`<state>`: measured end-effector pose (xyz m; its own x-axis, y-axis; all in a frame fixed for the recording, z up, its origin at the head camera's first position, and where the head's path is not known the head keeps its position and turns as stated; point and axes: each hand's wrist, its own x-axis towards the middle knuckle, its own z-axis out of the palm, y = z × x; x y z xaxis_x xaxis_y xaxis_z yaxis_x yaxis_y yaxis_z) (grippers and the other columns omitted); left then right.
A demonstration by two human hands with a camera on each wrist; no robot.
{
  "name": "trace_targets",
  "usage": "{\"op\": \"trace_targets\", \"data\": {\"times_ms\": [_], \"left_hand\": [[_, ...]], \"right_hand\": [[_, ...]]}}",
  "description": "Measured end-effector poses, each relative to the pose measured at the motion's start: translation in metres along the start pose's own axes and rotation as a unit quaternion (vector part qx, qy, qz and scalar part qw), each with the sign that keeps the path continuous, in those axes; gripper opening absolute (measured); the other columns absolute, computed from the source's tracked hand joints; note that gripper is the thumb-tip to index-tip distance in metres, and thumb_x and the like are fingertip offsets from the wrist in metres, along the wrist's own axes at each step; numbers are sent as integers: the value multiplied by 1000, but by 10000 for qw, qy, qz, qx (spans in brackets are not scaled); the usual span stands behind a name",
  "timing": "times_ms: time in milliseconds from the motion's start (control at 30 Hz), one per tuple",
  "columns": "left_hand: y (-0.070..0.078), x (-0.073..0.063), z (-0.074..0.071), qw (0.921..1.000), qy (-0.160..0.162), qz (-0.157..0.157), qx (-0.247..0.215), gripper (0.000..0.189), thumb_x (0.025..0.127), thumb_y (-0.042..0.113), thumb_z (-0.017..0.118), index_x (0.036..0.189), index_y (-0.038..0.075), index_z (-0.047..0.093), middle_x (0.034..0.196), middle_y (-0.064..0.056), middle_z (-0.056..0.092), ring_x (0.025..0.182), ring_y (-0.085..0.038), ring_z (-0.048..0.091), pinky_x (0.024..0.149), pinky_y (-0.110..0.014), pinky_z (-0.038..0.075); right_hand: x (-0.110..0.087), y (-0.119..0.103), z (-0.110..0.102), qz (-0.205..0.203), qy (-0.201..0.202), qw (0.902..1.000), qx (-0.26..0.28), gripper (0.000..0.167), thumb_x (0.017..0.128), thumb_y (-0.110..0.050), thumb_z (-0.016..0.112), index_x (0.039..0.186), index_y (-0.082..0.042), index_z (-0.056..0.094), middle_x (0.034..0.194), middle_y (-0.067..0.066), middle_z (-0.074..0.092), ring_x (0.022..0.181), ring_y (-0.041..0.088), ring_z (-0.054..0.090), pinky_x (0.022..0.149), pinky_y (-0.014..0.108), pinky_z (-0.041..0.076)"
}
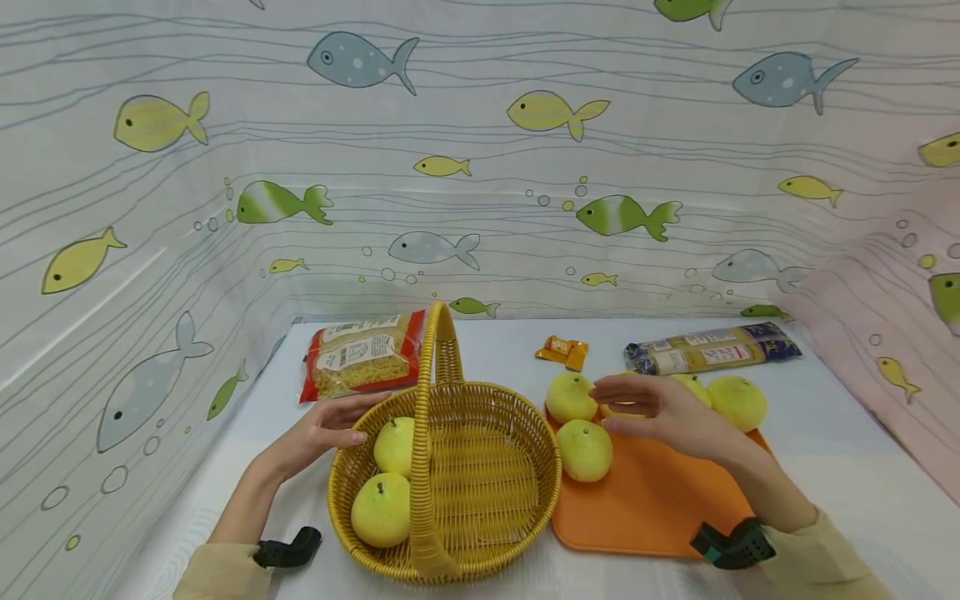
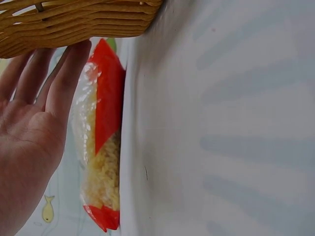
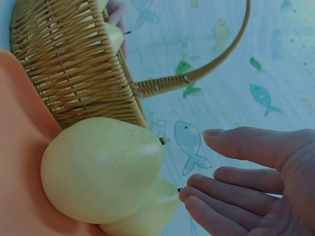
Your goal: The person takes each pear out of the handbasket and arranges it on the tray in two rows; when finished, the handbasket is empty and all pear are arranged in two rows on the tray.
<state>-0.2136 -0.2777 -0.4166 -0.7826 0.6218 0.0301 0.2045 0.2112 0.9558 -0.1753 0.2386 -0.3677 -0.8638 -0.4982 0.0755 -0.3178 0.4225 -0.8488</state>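
A yellow wicker basket point(image 1: 487, 492) with a tall handle holds two round yellow-green pears point(image 1: 381, 510) on its left side. My left hand point(image 1: 326, 433) rests against the basket's left rim; in the left wrist view its fingers extend to the wicker wall. On an orange tray point(image 1: 637, 517) to the right lie several pears, some partly hidden behind my right hand point(image 1: 667, 408). That hand hovers over the tray with thumb and fingers apart, holding nothing. Nearest to it are two pears by the basket, a front one point(image 3: 103, 169) and one behind point(image 1: 572, 397).
A red-trimmed bag of pasta point(image 1: 363, 358) lies behind the basket at left. Farther back are a small orange wrapped packet point(image 1: 562, 351) and a long pack of noodles point(image 1: 712, 348). A fish-patterned cloth point(image 1: 480, 208) encloses the white table at the back and sides.
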Motion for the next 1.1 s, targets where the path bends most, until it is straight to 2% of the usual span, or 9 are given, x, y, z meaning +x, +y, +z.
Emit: {"op": "trace_targets", "data": {"times_ms": [133,367,567,767,933,1100], "left_hand": [[-1,0,0,10000,31,-42,2,57,96,7,55,151,3,42,151,-25,44,130,-8,54,99,-25,47],[-2,-1,-1,9999,35,-110,3,57,96,7,55,152,3,41,152,-26,43,129,-5,54,98,-24,47],[-1,-1,-2,10000,5,-97,-21,57,97,7,54,152,3,40,152,-26,43,130,-7,54,99,-24,47],[-2,-1,-2,9999,3,-120,-31,57,97,6,54,152,3,40,152,-26,42,129,-6,55,98,-24,47],[-2,-1,-1,10000,10,-84,6,57,97,6,54,152,3,40,152,-27,41,129,-5,54,99,-24,47],[0,0,-1,10000,12,-67,50,57,97,6,54,152,3,40,152,-27,42,129,-4,54,99,-23,47]], "right_hand": [[1,-5,4,-106,56,9998,179,54,93,-22,72,139,-1,54,135,19,62,126,38,58,97,34,52],[9,-18,21,-273,175,9989,335,52,92,-22,73,139,-7,57,136,18,61,127,33,58,101,38,50],[20,-37,41,-379,-21,9976,571,54,92,-23,73,141,-10,55,140,14,59,131,31,56,102,38,48],[34,-54,63,-636,-191,9961,576,60,91,-25,75,143,-7,53,142,15,57,132,32,54,106,42,45],[43,-69,79,-843,-232,9950,487,62,90,-25,76,143,-4,52,141,12,59,131,26,56,106,37,46],[50,-83,97,-827,-318,9952,423,63,88,-28,78,143,-9,54,140,3,61,131,21,57,107,31,45]]}}
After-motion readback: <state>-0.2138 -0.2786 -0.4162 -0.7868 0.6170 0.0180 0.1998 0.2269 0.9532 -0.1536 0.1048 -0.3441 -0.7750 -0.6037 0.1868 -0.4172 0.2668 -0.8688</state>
